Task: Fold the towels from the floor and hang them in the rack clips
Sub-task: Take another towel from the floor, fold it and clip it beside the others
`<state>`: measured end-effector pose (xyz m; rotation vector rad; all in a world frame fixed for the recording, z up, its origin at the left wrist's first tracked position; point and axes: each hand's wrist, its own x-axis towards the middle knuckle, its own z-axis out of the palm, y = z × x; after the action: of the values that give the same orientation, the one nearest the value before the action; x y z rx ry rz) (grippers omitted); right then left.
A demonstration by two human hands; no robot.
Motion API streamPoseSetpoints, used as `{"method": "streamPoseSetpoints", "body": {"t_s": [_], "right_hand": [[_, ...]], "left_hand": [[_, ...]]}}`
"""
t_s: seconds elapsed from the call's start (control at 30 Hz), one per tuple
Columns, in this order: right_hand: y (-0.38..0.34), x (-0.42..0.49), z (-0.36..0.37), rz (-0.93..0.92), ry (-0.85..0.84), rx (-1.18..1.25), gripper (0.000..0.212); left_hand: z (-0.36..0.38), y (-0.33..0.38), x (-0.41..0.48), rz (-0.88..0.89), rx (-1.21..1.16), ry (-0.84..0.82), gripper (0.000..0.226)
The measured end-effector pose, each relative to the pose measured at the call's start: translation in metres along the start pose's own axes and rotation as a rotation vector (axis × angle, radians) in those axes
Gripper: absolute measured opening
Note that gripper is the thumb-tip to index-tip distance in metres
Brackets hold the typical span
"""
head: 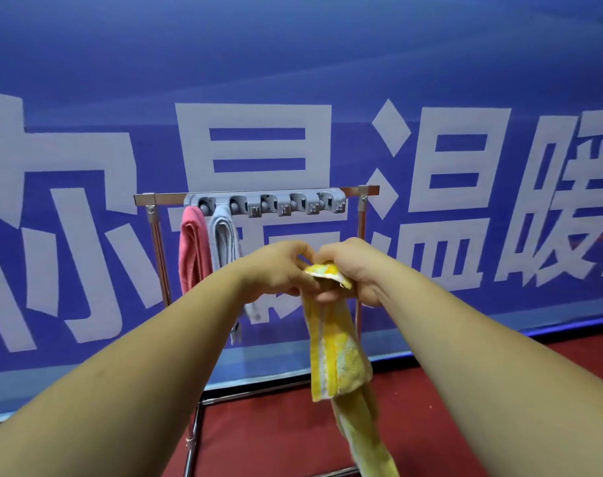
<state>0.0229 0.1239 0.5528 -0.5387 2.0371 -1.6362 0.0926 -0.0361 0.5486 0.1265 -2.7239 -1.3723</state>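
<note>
2 hands, 1 yellow striped towel (337, 359)

We pinch its folded top with left hand (279, 270) and right hand (356, 270); it hangs near us. Farther off, pink towel (193, 242) and grey towel (224, 242) hang at the left end of the rack clips (269, 203).

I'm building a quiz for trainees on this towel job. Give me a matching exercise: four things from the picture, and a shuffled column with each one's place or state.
1 pink towel
2 grey towel
3 yellow towel
4 rightmost clip

A gripped by the left hand and right hand
B hangs farthest left on the rack
C holds nothing
D hangs second from left on the rack

Pairs: 1-B, 2-D, 3-A, 4-C
</note>
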Motion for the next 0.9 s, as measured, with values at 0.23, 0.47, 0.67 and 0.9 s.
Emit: {"method": "streamPoseSetpoints", "body": {"t_s": [0.23, 0.47, 0.67, 0.9], "right_hand": [[0.012, 0.005, -0.014, -0.121, -0.011, -0.248, 0.064], [0.041, 0.019, -0.019, -0.264, -0.082, -0.387, 0.028], [0.064, 0.021, -0.036, -0.209, -0.05, -0.322, 0.012], [0.069, 0.015, -0.048, -0.111, 0.004, -0.096, 0.025]], "left_hand": [[0.005, 0.002, 0.001, -0.014, -0.103, 0.154, 0.025], [0.007, 0.0, 0.006, 0.002, -0.095, 0.18, 0.026], [-0.002, -0.016, 0.005, -0.028, 0.0, 0.309, 0.028], [-0.007, -0.031, -0.004, -0.046, -0.155, 0.212, 0.035]]}}
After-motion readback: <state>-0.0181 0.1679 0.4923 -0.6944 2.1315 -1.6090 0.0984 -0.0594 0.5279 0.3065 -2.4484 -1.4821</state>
